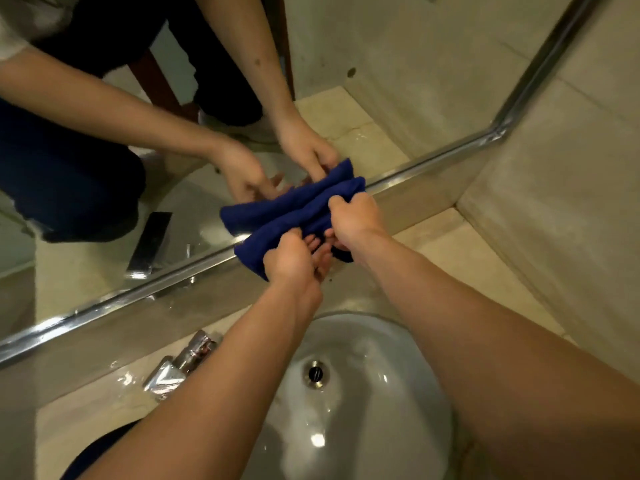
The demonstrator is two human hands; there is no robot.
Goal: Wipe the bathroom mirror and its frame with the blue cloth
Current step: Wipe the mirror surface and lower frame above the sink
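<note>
A dark blue cloth (298,220) is bunched against the lower edge of the mirror (104,188), over its shiny metal frame (138,289). My left hand (294,259) grips the cloth's near lower end. My right hand (356,218) grips its upper right end. Both hands sit close together, fingers curled into the fabric. The mirror shows the reflection of both arms and the cloth. The frame turns a corner at the upper right (498,131).
A white basin (398,393) with a metal drain (316,374) lies below my arms. A chrome tap (183,365) stands left of it on the wet beige counter (86,420). A beige tiled wall (561,188) closes the right side.
</note>
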